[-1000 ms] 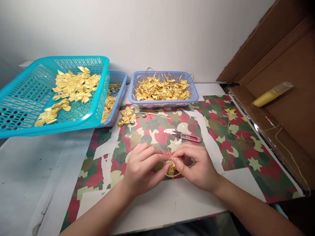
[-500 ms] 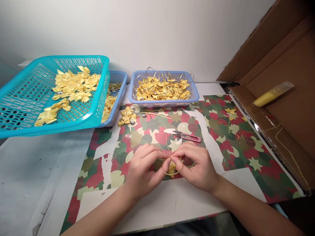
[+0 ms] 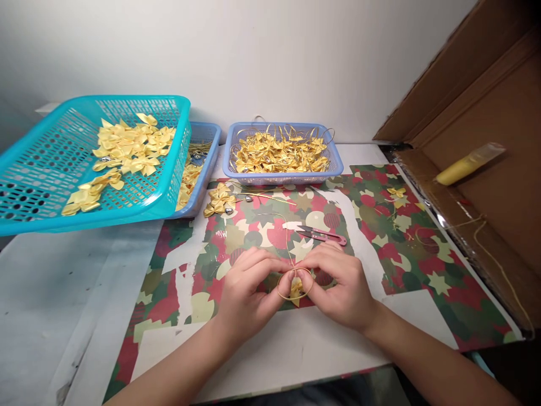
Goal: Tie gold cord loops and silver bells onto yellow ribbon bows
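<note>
My left hand (image 3: 252,290) and my right hand (image 3: 333,282) meet low in the middle of the view. Thumbs and index fingers of both pinch a gold cord (image 3: 296,298) at the top of its round loop. From the pinch, a loose tail of the cord runs up and curls to the left on the mat. Inside the loop, below the fingertips, shows a yellow ribbon bow (image 3: 296,286), partly hidden by the thumbs. Thread snips (image 3: 323,235) with a pink handle lie just beyond my right hand.
A turquoise basket (image 3: 169,197) of yellow bows stands at left, over a blue basket (image 3: 207,169). Another blue basket (image 3: 283,179) holds bows with gold cord loops. Several bows (image 3: 220,198) with small bells lie on the patterned mat. A yellow-filled tube (image 3: 469,163) sticks out from the cardboard (image 3: 477,101) at right.
Both hands stay pinched on the cord, with only a slight shift of the fingers and loop. The whole view has moved a little; nothing else has visibly changed.
</note>
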Motion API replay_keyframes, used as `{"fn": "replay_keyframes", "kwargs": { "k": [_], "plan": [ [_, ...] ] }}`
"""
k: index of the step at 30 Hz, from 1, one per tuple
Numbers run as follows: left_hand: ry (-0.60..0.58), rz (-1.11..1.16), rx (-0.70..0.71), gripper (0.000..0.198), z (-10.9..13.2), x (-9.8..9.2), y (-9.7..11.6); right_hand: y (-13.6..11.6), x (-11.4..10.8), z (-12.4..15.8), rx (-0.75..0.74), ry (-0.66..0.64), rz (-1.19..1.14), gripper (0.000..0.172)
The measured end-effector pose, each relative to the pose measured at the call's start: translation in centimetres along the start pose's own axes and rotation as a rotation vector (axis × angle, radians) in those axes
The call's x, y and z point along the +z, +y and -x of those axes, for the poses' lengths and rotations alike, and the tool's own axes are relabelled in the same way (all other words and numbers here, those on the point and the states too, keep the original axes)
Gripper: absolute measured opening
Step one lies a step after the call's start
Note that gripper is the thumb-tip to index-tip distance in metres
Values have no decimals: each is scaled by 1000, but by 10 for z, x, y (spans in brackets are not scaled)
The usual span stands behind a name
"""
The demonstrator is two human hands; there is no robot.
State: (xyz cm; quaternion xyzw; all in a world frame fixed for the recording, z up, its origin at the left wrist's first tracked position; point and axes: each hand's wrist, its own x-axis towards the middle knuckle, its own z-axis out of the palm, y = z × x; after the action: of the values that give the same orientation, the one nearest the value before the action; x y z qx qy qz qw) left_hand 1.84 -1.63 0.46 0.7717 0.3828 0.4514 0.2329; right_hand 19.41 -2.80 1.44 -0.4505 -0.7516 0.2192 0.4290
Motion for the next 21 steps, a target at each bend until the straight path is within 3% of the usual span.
{"fn": "replay_keyframes", "kwargs": {
  "k": [21],
  "plan": [
    [34, 53, -36, 8, 2, 0, 1, -6, 0, -1, 69, 112, -9, 13]
  ]
}}
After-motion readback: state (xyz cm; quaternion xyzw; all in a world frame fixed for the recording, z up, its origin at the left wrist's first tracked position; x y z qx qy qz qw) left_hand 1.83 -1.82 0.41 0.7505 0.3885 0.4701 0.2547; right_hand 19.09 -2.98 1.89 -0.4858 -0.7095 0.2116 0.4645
